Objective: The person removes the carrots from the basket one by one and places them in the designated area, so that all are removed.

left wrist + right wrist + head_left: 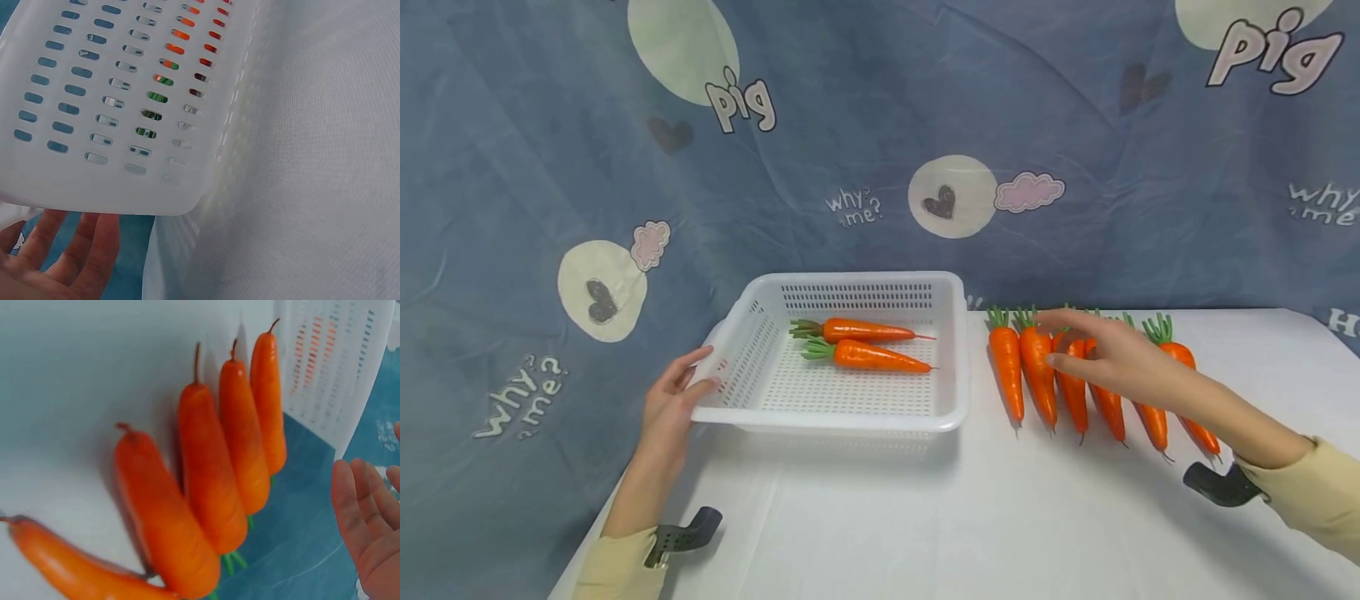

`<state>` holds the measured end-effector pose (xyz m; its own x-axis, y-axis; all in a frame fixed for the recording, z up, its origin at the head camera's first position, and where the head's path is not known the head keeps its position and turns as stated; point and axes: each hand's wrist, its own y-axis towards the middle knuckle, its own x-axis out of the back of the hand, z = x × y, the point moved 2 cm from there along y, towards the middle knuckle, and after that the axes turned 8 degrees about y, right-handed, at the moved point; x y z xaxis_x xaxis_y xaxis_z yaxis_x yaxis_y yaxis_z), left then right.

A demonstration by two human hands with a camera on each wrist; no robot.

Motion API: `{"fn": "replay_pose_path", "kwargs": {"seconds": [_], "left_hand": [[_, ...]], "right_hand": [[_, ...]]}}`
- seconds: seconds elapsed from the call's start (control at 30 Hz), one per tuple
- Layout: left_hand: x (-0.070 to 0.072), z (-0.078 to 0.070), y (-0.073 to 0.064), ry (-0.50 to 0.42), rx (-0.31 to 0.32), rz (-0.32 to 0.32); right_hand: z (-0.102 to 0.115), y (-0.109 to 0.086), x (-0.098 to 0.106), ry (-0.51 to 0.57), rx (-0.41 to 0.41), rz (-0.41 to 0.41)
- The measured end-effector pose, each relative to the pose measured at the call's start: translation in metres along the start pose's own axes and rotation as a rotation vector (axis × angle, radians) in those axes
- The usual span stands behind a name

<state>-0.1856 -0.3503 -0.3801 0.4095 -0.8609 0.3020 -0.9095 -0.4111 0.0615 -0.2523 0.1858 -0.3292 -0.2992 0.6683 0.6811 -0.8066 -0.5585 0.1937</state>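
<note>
We see the right hand (pixel 1097 354), fingers apart and empty, over six carrots (pixel 1006 367) on the worktop (pixel 887 517), centre right; the left hand (pixel 672 404) grips the white basket (pixel 850 421), centre left; two carrots (pixel 880 356) lie inside, six outside; the right hand hides some leafy tops.

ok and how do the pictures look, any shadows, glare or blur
Head: soft shadow on the white woven tablecloth in front of the white perforated plastic basket, small glints on the long glossy orange carrots; left wrist: the tablecloth looks greyish, darker beside the basket; right wrist: carrots look slightly soft, dark shadows along their left sides.
</note>
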Motion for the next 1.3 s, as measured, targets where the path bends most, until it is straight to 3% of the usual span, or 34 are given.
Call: {"fn": "replay_pose_path", "kwargs": {"seconds": [0.17,0.27,0.47,1.0,1.3], "left_hand": [[0.002,0.008,0.005,0.009,-0.023,0.025],[0.005,0.02,0.014,-0.024,-0.034,0.017],[0.007,0.026,0.018,0.009,-0.029,0.028],[-0.001,-0.007,-0.001,0.059,0.046,0.0],[-0.001,-0.008,-0.002,0.046,0.05,0.007]], "right_hand": [[0.01,0.007,-0.004,0.02,0.032,0.04],[0.015,0.012,-0.005,0.026,0.037,0.064],[0.029,0.024,-0.004,-0.009,0.068,0.116],[0.068,0.061,-0.022,-0.025,0.131,0.203],[0.075,0.083,-0.045,0.029,0.169,0.232]]}}
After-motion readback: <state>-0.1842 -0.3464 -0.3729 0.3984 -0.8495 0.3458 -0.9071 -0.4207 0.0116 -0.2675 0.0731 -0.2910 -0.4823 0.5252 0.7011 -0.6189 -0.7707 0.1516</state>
